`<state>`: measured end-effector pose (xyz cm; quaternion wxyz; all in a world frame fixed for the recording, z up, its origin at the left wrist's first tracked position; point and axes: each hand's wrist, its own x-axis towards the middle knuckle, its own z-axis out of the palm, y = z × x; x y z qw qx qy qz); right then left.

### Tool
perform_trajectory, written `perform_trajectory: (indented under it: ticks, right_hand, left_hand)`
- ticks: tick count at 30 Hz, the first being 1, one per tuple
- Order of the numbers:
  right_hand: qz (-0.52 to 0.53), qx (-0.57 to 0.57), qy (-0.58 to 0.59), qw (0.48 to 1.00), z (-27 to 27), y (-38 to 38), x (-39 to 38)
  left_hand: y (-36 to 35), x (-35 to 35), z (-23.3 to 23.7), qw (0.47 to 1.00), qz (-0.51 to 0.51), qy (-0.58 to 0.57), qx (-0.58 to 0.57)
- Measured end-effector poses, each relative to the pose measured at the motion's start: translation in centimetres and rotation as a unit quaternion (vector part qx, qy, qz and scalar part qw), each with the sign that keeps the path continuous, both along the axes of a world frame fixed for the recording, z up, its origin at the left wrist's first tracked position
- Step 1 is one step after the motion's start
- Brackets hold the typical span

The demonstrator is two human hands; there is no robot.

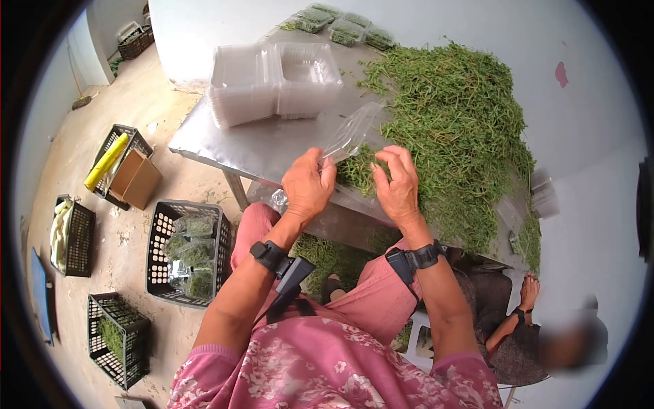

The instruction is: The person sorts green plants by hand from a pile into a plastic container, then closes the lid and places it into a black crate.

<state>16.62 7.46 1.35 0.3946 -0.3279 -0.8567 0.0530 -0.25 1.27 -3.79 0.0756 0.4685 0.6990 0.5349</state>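
My left hand (310,183) is closed on the near-left edge of a clear plastic clamshell box (351,140), whose lid stands raised. A small heap of green sprigs (357,170) lies in the base of the box. At the right side of those sprigs is my right hand (397,180), its fingers bent and apart, with no sprig plainly held. Just beyond it spreads a large pile of loose green sprigs (456,129) over the metal table (204,140). The undersides of my fingers are partly hidden.
Stacked open clamshell boxes (276,85) stand on the table's left part. Several filled boxes (344,28) sit at the far end. A black crate (153,273) with packed boxes rests on the floor to the left, near other crates. A co-worker (518,334) sits at the right.
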Motion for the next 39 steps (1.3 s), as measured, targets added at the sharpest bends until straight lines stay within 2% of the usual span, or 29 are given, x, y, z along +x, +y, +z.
perform_trajectory:
  ticks: [5,8,15,19,24,27,30,33,36,39]
  right_hand:
    - [-0.049,0.010,-0.017,0.999,-0.2,0.9,5.0]
    - [-0.106,-0.053,-0.050,0.992,-0.2,2.1,9.2]
    - [-0.231,-0.104,-0.114,0.961,1.8,3.2,16.3]
    - [-0.228,-0.173,-0.157,0.945,1.6,3.3,17.7]
    - [-0.213,-0.214,-0.181,0.936,2.0,2.6,15.7]
    - [-0.177,-0.144,-0.239,0.944,1.5,2.8,15.3]
    - [-0.206,-0.162,-0.274,0.925,1.2,3.6,14.9]
    - [-0.219,-0.118,-0.289,0.925,0.2,4.5,15.3]
    - [-0.244,-0.172,-0.358,0.885,0.5,5.0,14.9]
    - [-0.229,-0.139,-0.347,0.899,-0.5,5.5,15.7]
  left_hand:
    - [-0.1,0.0,0.1,1.000,-0.008,-0.008,-0.005]
    - [-0.1,-0.1,0.0,1.000,-0.011,-0.012,-0.003]
    - [0.0,-0.2,-0.1,1.000,-0.015,-0.016,-0.011]
    - [0.1,-0.3,-0.3,0.999,-0.019,-0.014,-0.026]
    - [0.0,-0.5,-0.2,0.999,-0.026,-0.005,-0.040]
    - [0.0,-0.6,-0.4,0.999,-0.035,0.000,-0.039]
    - [-0.1,-0.6,-0.4,0.999,-0.042,-0.011,-0.030]
    - [-0.2,-0.7,-0.4,0.999,-0.038,0.001,-0.033]
    - [-0.3,-0.7,-0.2,0.999,-0.039,-0.001,-0.031]
    - [-0.2,-0.6,-0.4,0.999,-0.040,-0.011,-0.023]
